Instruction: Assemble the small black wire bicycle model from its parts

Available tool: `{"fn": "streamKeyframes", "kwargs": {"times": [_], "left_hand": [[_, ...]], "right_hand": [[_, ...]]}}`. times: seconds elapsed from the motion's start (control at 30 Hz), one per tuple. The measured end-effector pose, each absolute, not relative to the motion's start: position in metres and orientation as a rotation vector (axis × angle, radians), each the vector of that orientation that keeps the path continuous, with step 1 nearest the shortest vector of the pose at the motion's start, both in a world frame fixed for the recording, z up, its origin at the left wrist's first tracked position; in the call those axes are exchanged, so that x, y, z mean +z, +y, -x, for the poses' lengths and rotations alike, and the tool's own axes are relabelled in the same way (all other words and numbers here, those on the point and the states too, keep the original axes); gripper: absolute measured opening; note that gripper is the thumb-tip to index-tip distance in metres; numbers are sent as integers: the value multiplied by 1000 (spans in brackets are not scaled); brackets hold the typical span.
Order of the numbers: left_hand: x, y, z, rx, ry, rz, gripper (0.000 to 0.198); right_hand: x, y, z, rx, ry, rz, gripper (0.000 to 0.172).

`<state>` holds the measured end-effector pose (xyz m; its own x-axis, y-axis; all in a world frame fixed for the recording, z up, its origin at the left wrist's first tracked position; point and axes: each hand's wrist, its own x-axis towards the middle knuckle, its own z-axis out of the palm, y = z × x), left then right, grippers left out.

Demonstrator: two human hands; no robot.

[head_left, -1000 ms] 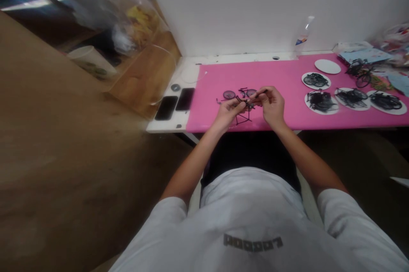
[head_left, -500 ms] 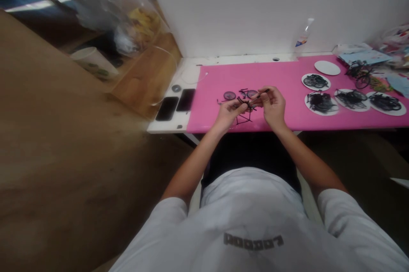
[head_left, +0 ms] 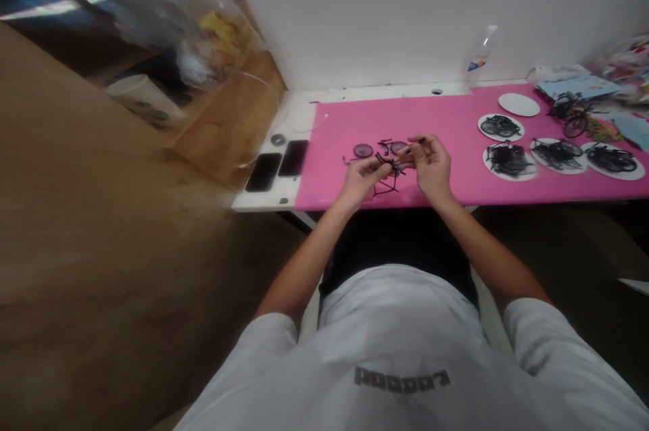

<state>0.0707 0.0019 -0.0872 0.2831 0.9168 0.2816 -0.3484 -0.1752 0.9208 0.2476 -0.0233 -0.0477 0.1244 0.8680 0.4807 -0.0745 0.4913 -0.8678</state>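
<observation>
My left hand (head_left: 361,178) is closed, thumb and fingers pinching a black miniature bicycle frame (head_left: 387,186) whose thin tubes hang below the fingertips. Close beside it, my right hand (head_left: 430,164) is closed on a slim screwdriver (head_left: 422,141); its dark end shows above the fingers and its tip points toward the frame. The exact contact between tip and frame is too small to make out. Just beyond my hands on the pink mat (head_left: 405,117) lie a small spoked wheel (head_left: 363,150) and a black bicycle part with another wheel (head_left: 397,147).
Several white plates (head_left: 518,105) stand to the right, most heaped with black bicycle parts. An assembled miniature bicycle (head_left: 574,121) is behind them. Two dark phones (head_left: 263,172) lie at the left table end. A clear bottle (head_left: 481,53) stands by the wall.
The view has shifted very slightly. My right fingers have moved a little around the screwdriver, so less of it shows. My left hand keeps its hold on the frame.
</observation>
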Motion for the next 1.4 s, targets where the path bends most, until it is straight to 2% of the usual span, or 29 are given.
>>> {"fn": "streamKeyframes", "kwargs": {"times": [0.57,1.13,1.4], "left_hand": [[-87,3,-69,1264,610,-1282,51],[-84,1,-70,1280,638,-1275,51],[-83,-1,-71,1337,673,-1350,45]], "right_hand": [[-53,-21,-249,804,-1283,822,51],[-45,-30,-246,687,-1347,749,40],[-49,-29,-248,652,-1366,844,45]]}}
